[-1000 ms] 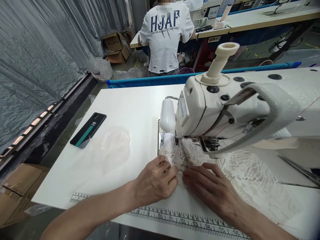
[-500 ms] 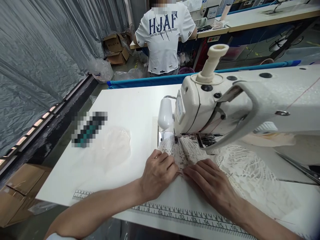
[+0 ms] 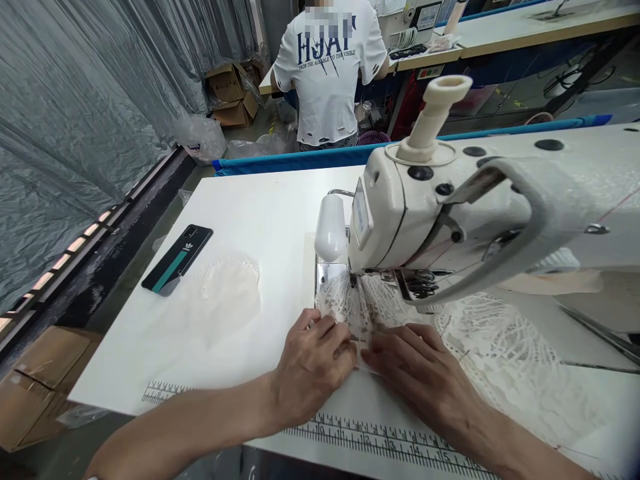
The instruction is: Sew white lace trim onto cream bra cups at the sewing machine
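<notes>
Just below the centre of the frame, my left hand [image 3: 317, 363] pinches the near edge of the white lace [image 3: 343, 300] between curled fingers. My right hand [image 3: 420, 367] bends over it just beside; I cannot tell whether it grips. Beyond my fingertips, the lace runs up beneath the sewing machine [image 3: 385, 207].

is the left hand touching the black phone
Apart: the head view shows bare white tabletop between the left hand and the black phone.
</notes>
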`<state>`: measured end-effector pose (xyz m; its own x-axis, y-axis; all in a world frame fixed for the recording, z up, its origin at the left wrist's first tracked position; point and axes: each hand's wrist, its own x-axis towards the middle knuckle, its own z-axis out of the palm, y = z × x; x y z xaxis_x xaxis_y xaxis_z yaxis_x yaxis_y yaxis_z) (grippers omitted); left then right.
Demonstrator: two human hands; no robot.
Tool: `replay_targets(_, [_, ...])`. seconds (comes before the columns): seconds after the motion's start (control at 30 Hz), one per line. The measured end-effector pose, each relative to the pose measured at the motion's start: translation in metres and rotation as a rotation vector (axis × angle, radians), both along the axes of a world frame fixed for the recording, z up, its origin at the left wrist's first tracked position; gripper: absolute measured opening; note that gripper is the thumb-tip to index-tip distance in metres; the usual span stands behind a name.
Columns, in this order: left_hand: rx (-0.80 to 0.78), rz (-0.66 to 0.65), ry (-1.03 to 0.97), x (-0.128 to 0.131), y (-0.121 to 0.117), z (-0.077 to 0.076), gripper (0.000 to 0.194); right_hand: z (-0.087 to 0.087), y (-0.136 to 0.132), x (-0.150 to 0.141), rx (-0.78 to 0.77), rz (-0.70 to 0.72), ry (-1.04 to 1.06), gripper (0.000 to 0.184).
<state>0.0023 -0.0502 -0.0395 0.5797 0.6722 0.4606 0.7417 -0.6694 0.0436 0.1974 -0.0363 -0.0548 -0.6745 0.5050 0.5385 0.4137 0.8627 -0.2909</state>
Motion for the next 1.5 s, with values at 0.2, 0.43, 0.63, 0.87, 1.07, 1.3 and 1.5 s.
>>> replay_targets(0.2, [0.021,-0.041,0.016,0.0,-0.002,0.001,0.015,0.004,0.001,0.001,0.018,0.062,-0.01,0.023])
replay_targets(0.43, [0.014,-0.05,0.034,-0.002,-0.003,0.002,0.02,0.002,0.0,0.002,0.048,0.08,-0.027,0.023])
replay_targets(0.63, [0.026,-0.05,0.06,-0.003,-0.003,0.004,0.016,0.001,-0.001,0.003,0.056,0.084,-0.055,0.022])
replay_targets(0.87, [0.012,-0.058,0.087,-0.002,0.0,0.012,0.009,0.0,-0.002,0.002,0.051,0.081,-0.053,0.024])
replay_targets(1.07, [-0.027,-0.076,0.11,-0.005,0.0,0.011,0.008,0.002,-0.002,0.002,0.058,0.07,-0.057,0.023])
replay_targets(1.3, [0.035,-0.016,0.007,-0.003,0.005,-0.003,0.014,0.001,0.001,-0.003,0.041,0.04,-0.011,0.021])
replay_targets(1.5, [0.063,-0.017,-0.05,0.0,0.008,-0.013,0.028,-0.004,0.002,-0.008,-0.011,-0.041,0.021,0.014])
